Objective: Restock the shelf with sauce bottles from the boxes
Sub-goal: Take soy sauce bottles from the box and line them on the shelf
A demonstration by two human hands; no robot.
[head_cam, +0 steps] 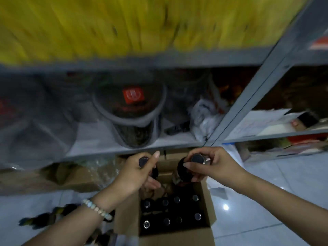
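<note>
Left hand (137, 172): forearm in from lower left, fingers curled round the neck of the first sauce bottle (143, 162), forefinger raised (beaded bracelet (96, 209) at the wrist).
Right hand (213, 164): fingertips and thumb pinching the capped neck of the second sauce bottle (185, 172).
Bottles: both held over the open box (211, 210), just below the shelf (106, 151).
Box: other bottles (170, 210) upright inside.

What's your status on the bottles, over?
Left hand grips one bottle, right hand grips a second bottle. Both held over the open box; more bottles inside. Shelf in front holds a tub and a bag.
</note>
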